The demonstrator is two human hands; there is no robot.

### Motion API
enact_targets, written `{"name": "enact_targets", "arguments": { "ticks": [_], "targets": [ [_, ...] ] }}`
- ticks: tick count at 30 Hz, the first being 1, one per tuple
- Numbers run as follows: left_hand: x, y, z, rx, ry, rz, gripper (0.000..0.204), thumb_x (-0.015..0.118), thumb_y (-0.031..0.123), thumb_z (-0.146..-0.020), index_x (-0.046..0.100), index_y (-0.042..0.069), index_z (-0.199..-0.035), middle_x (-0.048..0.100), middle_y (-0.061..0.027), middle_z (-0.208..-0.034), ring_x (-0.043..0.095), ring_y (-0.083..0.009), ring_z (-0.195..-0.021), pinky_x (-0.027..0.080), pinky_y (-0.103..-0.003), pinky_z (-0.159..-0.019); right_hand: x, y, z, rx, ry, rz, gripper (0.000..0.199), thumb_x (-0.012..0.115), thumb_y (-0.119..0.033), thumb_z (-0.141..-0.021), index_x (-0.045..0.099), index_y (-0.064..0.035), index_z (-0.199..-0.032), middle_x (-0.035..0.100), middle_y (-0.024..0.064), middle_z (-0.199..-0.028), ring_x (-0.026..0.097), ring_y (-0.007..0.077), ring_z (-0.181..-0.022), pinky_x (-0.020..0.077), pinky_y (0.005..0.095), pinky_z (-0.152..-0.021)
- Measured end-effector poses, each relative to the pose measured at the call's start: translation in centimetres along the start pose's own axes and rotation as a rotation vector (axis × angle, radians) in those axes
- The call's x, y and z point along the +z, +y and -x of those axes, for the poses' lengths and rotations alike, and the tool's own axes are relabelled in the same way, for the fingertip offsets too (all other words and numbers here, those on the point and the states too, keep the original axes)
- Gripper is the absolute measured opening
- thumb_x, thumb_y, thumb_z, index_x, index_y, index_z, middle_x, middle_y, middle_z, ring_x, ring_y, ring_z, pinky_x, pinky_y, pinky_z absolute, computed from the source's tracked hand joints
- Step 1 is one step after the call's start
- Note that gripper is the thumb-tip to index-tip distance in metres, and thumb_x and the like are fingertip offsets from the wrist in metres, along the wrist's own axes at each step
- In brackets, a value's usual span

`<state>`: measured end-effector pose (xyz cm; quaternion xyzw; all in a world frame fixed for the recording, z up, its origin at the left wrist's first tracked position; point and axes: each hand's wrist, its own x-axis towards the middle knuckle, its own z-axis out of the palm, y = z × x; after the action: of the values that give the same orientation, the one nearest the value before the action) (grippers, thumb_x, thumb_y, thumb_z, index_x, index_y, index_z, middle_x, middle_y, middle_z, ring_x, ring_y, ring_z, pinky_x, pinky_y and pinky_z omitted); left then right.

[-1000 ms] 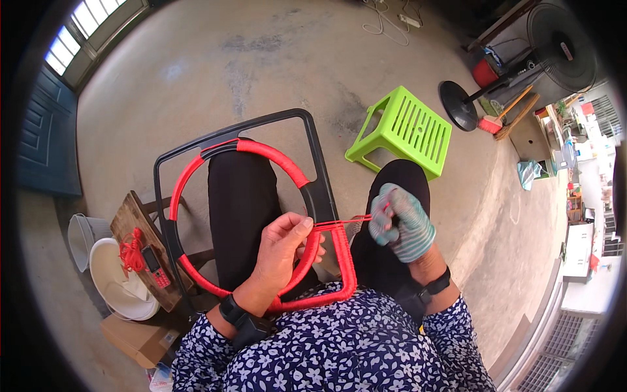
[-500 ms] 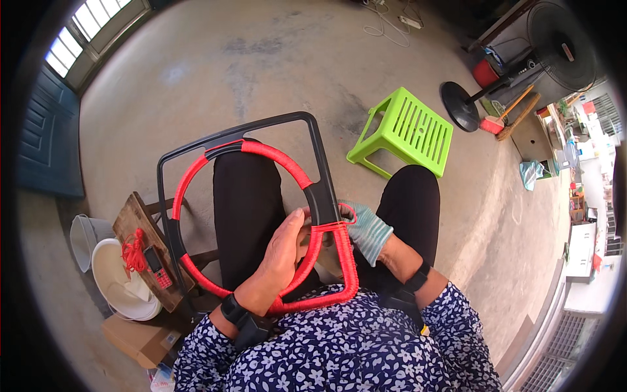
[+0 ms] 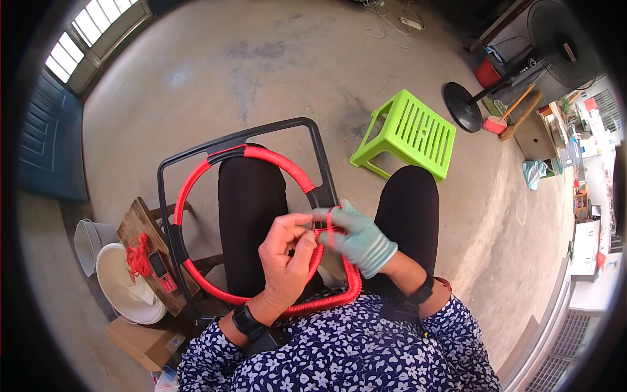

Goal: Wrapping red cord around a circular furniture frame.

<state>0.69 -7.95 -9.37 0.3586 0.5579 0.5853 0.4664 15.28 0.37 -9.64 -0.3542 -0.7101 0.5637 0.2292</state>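
A black frame (image 3: 324, 157), squared outside with a round ring inside, rests on my lap, tilted over my left thigh. Red cord (image 3: 287, 167) is wound tightly around much of the ring and around the lower right corner. My bare left hand (image 3: 287, 258) is over the ring's right side, with thumb and forefinger bent toward each other; whatever they pinch is too small to make out. My right hand (image 3: 359, 238), in a pale green striped glove, meets it there. A strand of red cord passes across the gloved fingers, which are bent around it.
Left of me, a small wooden stool (image 3: 140, 228) bears a red cord bundle (image 3: 138, 260) and a keypad phone (image 3: 162, 271). White buckets (image 3: 108, 281) and a cardboard box (image 3: 144, 343) stand beside it. Ahead right are a green plastic stool (image 3: 418, 134) and a black standing fan (image 3: 464, 108).
My left hand has let go of the ring's side and risen over it. My gloved right hand has come from beyond the frame's right bar to its near face, bringing the cord strand leftward.
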Motion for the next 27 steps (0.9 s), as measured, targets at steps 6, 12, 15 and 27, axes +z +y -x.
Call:
{"name": "enact_targets", "arguments": {
  "ticks": [6, 12, 15, 27],
  "targets": [
    [-0.1, -1.1, -0.4, 0.08, 0.084, 0.024, 0.021, 0.052, 0.006, -0.094, 0.053, 0.0, -0.114, 0.061, -0.0033, -0.088, 0.055, -0.0056, -0.071, 0.045, -0.018, -0.057, -2.0, 2.2, 0.2, 0.269, 0.01, -0.268, 0.02, 0.067, -0.017, -0.083, 0.068, -0.0045, -0.099, 0.057, 0.0129, -0.111, 0.057, 0.0252, -0.1, 0.0431, 0.0319, -0.092],
    [-0.5, -1.5, -1.2, -0.291, -0.018, 0.176, 0.029, 0.049, 0.021, -0.099, 0.051, 0.0, -0.119, 0.064, -0.0078, -0.093, 0.064, -0.0134, -0.076, 0.052, -0.022, -0.059, -6.2, 4.5, 3.1, 0.204, 0.312, -1.502, 0.01, 0.057, -0.015, -0.086, 0.057, -0.0046, -0.084, 0.059, 0.0055, -0.073, 0.063, 0.0275, -0.076, 0.0462, 0.0515, -0.094],
    [-0.2, -0.9, -1.5, -0.448, -0.033, 0.364, 0.026, 0.051, 0.024, -0.099, 0.054, 0.001, -0.111, 0.067, -0.0113, -0.089, 0.067, -0.0172, -0.066, 0.054, -0.024, -0.057, -7.0, 3.6, 2.6, 0.071, 0.435, -1.555, 0.012, 0.054, -0.017, -0.09, 0.057, -0.0052, -0.088, 0.058, 0.003, -0.07, 0.06, 0.0232, -0.07, 0.0506, 0.0473, -0.089],
    [-0.7, -0.6, -1.2, -0.618, -0.069, 0.589, 0.014, 0.06, 0.015, -0.092, 0.057, 0.002, -0.087, 0.067, -0.0129, -0.078, 0.067, -0.0194, -0.062, 0.054, -0.025, -0.053, -8.5, 5.7, 2.1, 0.39, 0.582, -1.085, 0.009, 0.057, -0.012, -0.09, 0.052, -0.0082, -0.083, 0.036, -0.0066, -0.053, 0.031, 0.0053, -0.041, 0.0271, 0.0226, -0.04]
  ]
}}
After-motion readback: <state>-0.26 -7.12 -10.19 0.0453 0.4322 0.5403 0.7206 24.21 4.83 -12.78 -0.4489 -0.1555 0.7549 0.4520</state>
